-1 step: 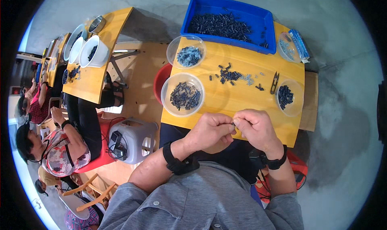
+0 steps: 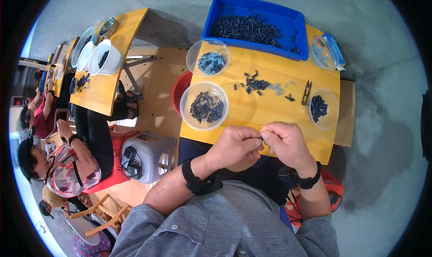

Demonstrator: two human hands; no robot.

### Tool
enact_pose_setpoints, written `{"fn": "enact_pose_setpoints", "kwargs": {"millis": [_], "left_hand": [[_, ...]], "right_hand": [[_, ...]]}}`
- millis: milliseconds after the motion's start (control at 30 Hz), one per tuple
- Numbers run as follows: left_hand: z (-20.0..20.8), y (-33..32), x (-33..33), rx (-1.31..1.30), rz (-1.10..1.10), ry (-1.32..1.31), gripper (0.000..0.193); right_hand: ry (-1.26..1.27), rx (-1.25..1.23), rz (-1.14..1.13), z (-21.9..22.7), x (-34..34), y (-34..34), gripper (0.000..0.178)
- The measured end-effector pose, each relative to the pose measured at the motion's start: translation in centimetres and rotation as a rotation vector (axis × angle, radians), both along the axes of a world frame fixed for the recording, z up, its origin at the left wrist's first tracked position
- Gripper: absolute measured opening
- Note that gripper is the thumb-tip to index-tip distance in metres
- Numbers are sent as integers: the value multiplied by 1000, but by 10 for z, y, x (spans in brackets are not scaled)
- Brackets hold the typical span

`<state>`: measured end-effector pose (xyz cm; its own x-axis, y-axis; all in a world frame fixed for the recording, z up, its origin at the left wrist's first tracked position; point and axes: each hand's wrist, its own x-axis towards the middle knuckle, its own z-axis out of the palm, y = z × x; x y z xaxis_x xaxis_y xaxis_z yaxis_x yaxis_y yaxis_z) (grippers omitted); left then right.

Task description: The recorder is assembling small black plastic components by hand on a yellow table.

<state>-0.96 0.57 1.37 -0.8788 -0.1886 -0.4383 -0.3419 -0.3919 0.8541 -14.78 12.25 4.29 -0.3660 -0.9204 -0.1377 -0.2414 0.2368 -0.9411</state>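
Observation:
Above the near edge of the yellow table my left hand (image 2: 238, 146) and my right hand (image 2: 285, 144) meet fingertip to fingertip. Both are closed in a pinch on a small dark piece (image 2: 260, 139), mostly covered by the fingers. Beyond them lies a loose pile of short black tubular pieces (image 2: 255, 85), with small clear-grey bits (image 2: 276, 88) beside it. A clear round tub (image 2: 182, 105) of black pieces stands left of my hands. To the right is a smaller clear tub (image 2: 332, 122) with more black pieces, and thread snips (image 2: 307, 92) lie near it.
A blue tray (image 2: 252, 47) of many black pieces sits at the table's far edge. Another clear tub (image 2: 191, 54) holds bluish-grey bits; one more (image 2: 330, 61) stands by a blue box (image 2: 334, 50). At left, a person (image 2: 72, 167) sits by another table (image 2: 108, 88).

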Motion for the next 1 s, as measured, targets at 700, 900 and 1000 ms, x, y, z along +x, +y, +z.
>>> {"fn": "enact_pose_setpoints", "kwargs": {"millis": [700,900,1000], "left_hand": [[3,-2,1,-30,64,8,12],[4,0,-1,21,89,1,11],[1,-2,1,109,73,-4,12]], "right_hand": [[-357,59,-77,-10,-4,1,21],[-352,73,-75,-12,-6,0,21],[-337,86,-49,-12,-7,1,20]]}}
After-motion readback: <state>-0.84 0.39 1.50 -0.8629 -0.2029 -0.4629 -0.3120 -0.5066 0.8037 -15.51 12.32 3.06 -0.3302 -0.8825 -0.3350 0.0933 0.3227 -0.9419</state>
